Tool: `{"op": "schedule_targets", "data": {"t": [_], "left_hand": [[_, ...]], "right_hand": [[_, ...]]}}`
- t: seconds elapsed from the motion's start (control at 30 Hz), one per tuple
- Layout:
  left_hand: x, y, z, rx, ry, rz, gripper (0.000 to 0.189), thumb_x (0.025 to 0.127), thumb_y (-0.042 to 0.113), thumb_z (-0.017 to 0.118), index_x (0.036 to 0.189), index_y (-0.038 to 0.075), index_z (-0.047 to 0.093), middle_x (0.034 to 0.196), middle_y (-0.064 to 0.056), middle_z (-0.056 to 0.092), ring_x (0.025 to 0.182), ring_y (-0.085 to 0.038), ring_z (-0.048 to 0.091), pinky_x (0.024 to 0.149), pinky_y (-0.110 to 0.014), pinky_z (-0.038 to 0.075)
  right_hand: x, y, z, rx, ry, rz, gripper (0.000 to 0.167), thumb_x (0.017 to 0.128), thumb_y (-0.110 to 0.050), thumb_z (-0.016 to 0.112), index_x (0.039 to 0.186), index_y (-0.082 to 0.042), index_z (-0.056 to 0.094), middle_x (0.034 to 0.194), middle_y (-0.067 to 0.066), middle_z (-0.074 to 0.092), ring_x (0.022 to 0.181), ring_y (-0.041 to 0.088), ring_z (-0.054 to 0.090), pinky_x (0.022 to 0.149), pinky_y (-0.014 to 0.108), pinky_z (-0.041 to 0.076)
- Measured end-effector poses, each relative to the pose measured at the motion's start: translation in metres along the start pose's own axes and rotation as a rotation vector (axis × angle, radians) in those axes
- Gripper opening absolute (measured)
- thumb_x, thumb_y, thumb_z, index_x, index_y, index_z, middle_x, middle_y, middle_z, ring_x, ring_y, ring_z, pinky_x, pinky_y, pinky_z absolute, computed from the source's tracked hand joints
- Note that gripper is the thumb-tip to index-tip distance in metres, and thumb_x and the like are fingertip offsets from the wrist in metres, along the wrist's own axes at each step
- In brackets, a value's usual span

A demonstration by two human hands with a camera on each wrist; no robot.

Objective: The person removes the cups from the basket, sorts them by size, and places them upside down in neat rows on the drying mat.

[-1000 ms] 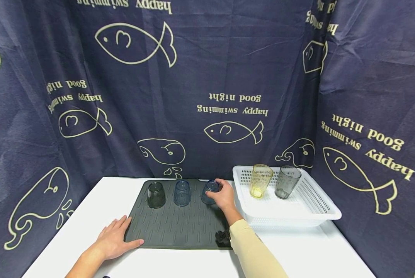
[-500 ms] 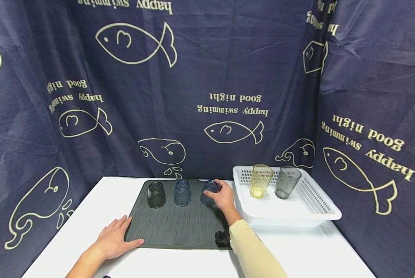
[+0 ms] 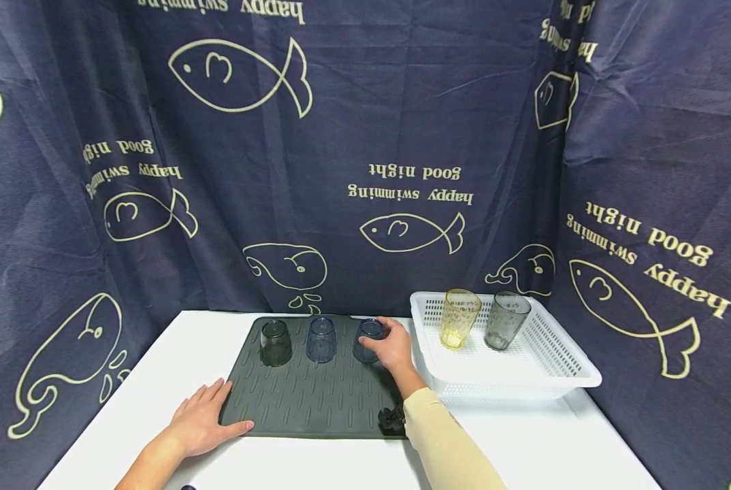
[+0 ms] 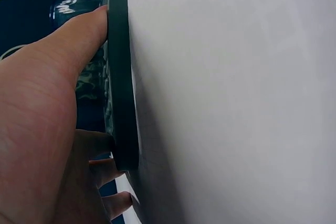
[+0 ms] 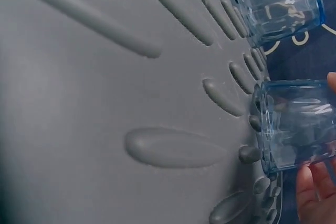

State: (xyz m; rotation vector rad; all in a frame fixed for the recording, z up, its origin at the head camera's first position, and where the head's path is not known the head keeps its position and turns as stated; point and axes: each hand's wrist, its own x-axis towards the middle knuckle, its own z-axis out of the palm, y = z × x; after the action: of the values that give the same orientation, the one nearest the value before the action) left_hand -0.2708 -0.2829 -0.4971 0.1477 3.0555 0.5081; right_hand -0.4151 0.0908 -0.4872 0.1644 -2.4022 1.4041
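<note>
At the mat's back right, my right hand [image 3: 393, 345] grips a blue glass [image 3: 367, 346] that stands upside down on the grey drying mat [image 3: 316, 408]. Its rim meets the ridged surface in the right wrist view, where fingertips [image 5: 308, 187] show at the glass's side. Left of it stand a second blue glass [image 3: 320, 344] and a dark grey glass [image 3: 275, 347], both upside down. My left hand [image 3: 197, 422] rests with spread fingers at the mat's front left corner, thumb on its front edge.
Right of the mat sits a white perforated basket [image 3: 500, 384]. Inside it stand a yellow glass [image 3: 460, 320] and a grey glass [image 3: 505, 323], mouths up. A dark blue fish-print curtain [image 3: 341, 136] surrounds the white table [image 3: 316, 466] at back and sides.
My right hand has shifted the held blue glass slightly left, and the glass has gone from a slight tilt to upright. The left hand stays where it was.
</note>
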Motion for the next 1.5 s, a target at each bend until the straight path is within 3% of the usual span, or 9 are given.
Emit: {"op": "schedule_targets", "data": {"t": [0.4, 0.63, 0.9, 1.5], "left_hand": [[0.0005, 0.0001, 0.0006, 0.006, -0.006, -0.010, 0.111, 0.083, 0.073, 0.068, 0.151, -0.009, 0.039, 0.157, -0.037, 0.034, 0.143, -0.064, 0.028, 0.112, -0.080, 0.023], [0.0014, -0.0006, 0.0011, 0.012, -0.004, -0.007, 0.109, 0.084, 0.071, 0.068, 0.150, -0.010, 0.039, 0.156, -0.038, 0.035, 0.141, -0.065, 0.029, 0.111, -0.080, 0.023], [0.0008, -0.0025, 0.0034, 0.001, 0.013, 0.002, 0.111, 0.082, 0.073, 0.068, 0.151, -0.010, 0.039, 0.156, -0.037, 0.036, 0.142, -0.064, 0.029, 0.111, -0.081, 0.023], [0.0003, -0.0017, 0.0026, -0.012, 0.000, -0.003, 0.111, 0.082, 0.073, 0.068, 0.151, -0.010, 0.038, 0.157, -0.037, 0.034, 0.143, -0.064, 0.027, 0.112, -0.081, 0.021]], "right_hand": [[-0.0043, -0.0020, 0.0053, 0.011, 0.028, 0.029, 0.063, 0.075, -0.033, 0.091, 0.127, -0.006, 0.068, 0.112, 0.012, 0.073, 0.101, 0.027, 0.066, 0.087, 0.042, 0.056], [-0.0030, 0.0002, 0.0049, 0.026, 0.052, 0.025, 0.056, 0.076, -0.028, 0.090, 0.123, -0.005, 0.070, 0.110, 0.013, 0.073, 0.101, 0.028, 0.068, 0.089, 0.044, 0.057], [-0.0036, 0.0026, 0.0035, 0.027, 0.070, 0.052, 0.059, 0.076, -0.030, 0.090, 0.125, -0.006, 0.069, 0.110, 0.012, 0.072, 0.101, 0.028, 0.068, 0.088, 0.044, 0.058], [-0.0015, 0.0060, 0.0045, 0.017, 0.071, 0.030, 0.062, 0.074, -0.027, 0.091, 0.128, -0.006, 0.068, 0.114, 0.013, 0.073, 0.103, 0.028, 0.068, 0.089, 0.044, 0.058]]}}
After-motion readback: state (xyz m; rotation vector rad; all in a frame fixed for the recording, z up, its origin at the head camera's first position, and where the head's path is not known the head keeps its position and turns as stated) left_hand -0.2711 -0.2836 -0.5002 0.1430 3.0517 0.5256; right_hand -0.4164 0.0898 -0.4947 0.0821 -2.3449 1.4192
